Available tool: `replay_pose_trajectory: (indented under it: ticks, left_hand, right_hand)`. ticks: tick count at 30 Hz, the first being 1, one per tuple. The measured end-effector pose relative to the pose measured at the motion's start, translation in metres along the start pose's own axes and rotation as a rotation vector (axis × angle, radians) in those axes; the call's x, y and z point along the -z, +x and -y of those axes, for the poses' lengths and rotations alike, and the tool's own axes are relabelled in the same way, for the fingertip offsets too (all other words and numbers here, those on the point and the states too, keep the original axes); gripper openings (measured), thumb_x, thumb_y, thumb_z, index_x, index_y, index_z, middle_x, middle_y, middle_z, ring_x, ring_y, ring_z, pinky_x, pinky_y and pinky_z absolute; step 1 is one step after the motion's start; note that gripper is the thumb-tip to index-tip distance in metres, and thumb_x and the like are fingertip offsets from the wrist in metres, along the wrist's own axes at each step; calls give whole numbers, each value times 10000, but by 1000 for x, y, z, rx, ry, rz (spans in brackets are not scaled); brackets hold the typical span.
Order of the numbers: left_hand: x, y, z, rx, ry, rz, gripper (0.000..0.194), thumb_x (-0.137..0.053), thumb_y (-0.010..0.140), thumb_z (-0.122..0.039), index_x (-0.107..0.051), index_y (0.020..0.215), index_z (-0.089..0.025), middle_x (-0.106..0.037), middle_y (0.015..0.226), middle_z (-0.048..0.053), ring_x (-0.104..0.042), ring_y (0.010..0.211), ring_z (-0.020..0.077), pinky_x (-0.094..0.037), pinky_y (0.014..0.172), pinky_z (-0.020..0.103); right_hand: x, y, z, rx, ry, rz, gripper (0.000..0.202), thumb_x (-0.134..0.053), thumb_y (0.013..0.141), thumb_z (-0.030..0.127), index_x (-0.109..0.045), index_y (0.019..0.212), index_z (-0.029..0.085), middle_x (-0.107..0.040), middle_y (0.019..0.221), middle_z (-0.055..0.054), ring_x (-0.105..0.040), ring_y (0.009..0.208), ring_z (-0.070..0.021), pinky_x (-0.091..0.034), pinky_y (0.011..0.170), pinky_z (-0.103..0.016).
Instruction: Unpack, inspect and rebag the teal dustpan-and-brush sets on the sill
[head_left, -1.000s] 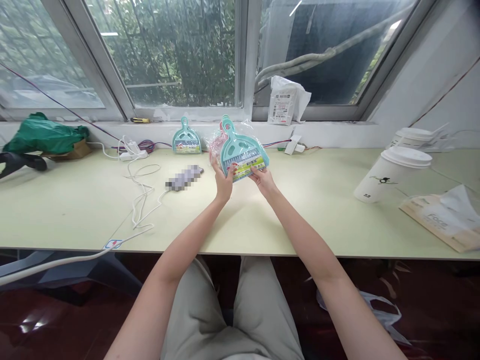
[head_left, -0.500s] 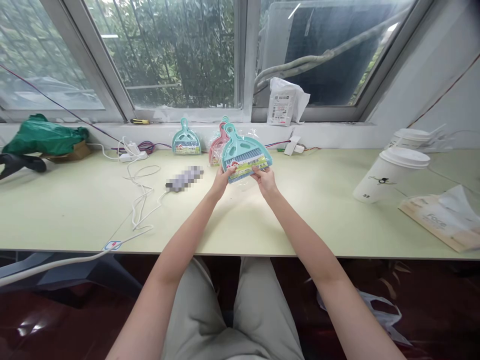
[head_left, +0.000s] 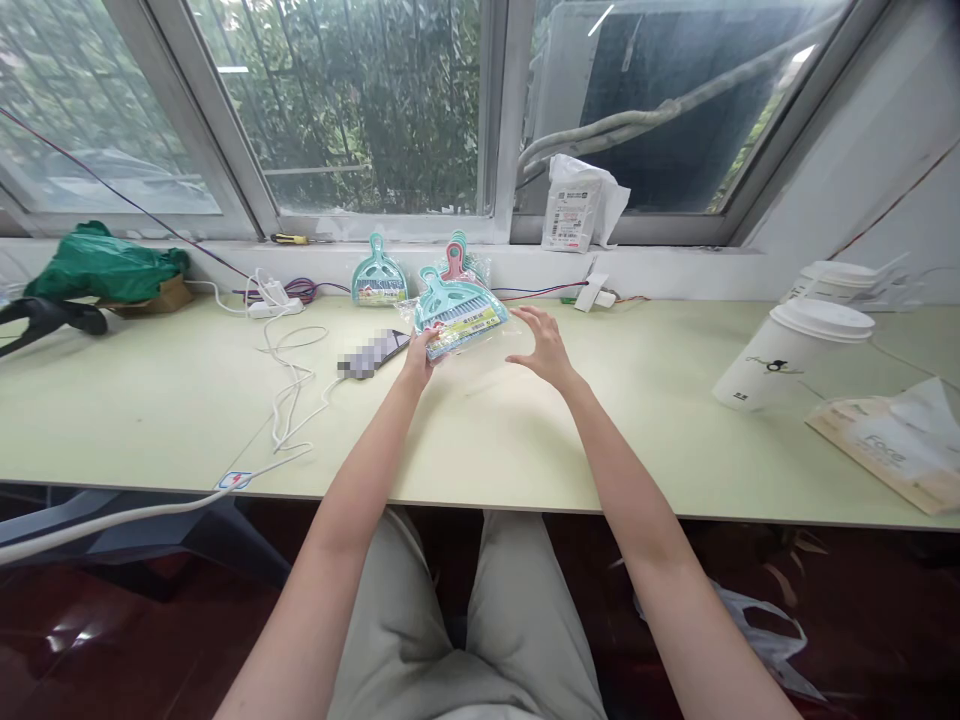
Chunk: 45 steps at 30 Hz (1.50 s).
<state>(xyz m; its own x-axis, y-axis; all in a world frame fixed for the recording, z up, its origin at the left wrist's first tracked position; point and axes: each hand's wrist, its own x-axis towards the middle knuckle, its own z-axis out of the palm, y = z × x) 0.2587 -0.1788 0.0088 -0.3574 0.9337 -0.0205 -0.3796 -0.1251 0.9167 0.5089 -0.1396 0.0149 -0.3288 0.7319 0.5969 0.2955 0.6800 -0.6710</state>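
My left hand (head_left: pixel 417 358) grips the lower left corner of a teal mini dustpan-and-brush set (head_left: pixel 456 308) in clear wrap, holding it low over the pale green table (head_left: pixel 525 440). My right hand (head_left: pixel 545 345) hovers just right of it, fingers spread, holding nothing. Behind the held set a pink dustpan set (head_left: pixel 455 262) leans against the wall under the window. Another teal dustpan set (head_left: pixel 379 280) stands to its left.
A blurred dark device (head_left: pixel 369 355) with white cables (head_left: pixel 289 385) lies left of my left hand. A green bag (head_left: pixel 105 265) sits far left. Lidded paper cups (head_left: pixel 787 350) and a tissue pack (head_left: pixel 892 445) stand at right. A white packet (head_left: pixel 574 205) rests on the sill.
The teal set moved left and down toward the table. My right hand let go of it and opened; my left hand keeps hold.
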Motion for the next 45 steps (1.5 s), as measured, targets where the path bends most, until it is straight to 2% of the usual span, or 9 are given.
replay_pose_trajectory:
  ticks: [5,17,22,25,29,32,37,42,45]
  left_hand:
    - [-4,-6,5,97,47,162,470,-606,771,-249,-524,1224,-154,-693,942,66,-703,734,164,-567,588,230]
    - [-4,-6,14,138,243,437,392,-669,795,-241,-515,1142,-141,-691,884,70,-671,564,145,-410,372,175]
    - [-4,-11,10,106,299,539,531,-728,775,-342,-488,1213,-163,-693,988,87,-670,592,131,-470,430,180]
    - [-6,-14,8,78,363,575,619,-726,778,-388,-450,1287,-169,-686,1015,96,-669,596,133,-480,446,189]
    - [-12,-18,11,-22,433,462,815,-717,787,-414,-281,1456,-253,-634,1205,132,-690,745,163,-535,525,228]
    - [-16,-20,15,-232,416,450,872,-687,798,-504,-194,1500,-350,-472,1430,122,-642,1074,242,-594,726,335]
    - [-18,-16,23,-613,767,593,978,-904,496,-475,-506,1358,-241,-443,1412,147,-426,1327,344,-405,1084,481]
    - [-21,-10,29,-681,813,343,309,-648,848,-395,-723,1058,-181,-586,1186,100,-538,1182,264,-390,1083,441]
    - [-22,-7,30,-653,706,227,251,-554,909,-326,-737,973,-167,-652,1039,81,-592,1069,232,-447,1016,407]
  right_hand:
    - [-14,-2,-3,128,-226,-94,127,-649,871,254,-747,936,304,-591,1339,-13,-401,1373,-276,-278,1154,-513]
    - [-17,-3,-29,84,-234,-237,197,-587,924,299,-777,900,249,-722,833,-30,-604,859,-205,-408,928,-379]
    - [-24,-4,-32,-28,-249,-320,162,-643,873,314,-756,956,232,-663,1055,-82,-559,1064,-243,-401,1009,-426]
    - [-26,-2,-36,-190,29,-310,409,-727,778,348,-666,1162,219,-574,1257,-105,-519,1176,-251,-460,981,-411]
    - [-26,1,-46,-530,554,-154,523,-787,653,284,-623,1135,166,-675,976,-51,-632,899,-195,-545,817,-361]
    - [-24,3,-52,-700,736,-278,447,-749,605,154,-599,1025,181,-667,825,9,-629,727,-141,-552,706,-305]
    - [-18,4,-54,-769,874,-373,408,-661,588,69,-511,933,226,-654,772,47,-624,678,-123,-543,639,-265]
    - [-18,3,-50,-736,870,-322,430,-700,580,112,-465,918,237,-644,806,51,-609,689,-119,-531,652,-268]
    - [-22,1,-47,-650,772,-281,483,-786,557,215,-459,912,234,-646,867,35,-613,737,-132,-520,674,-278]
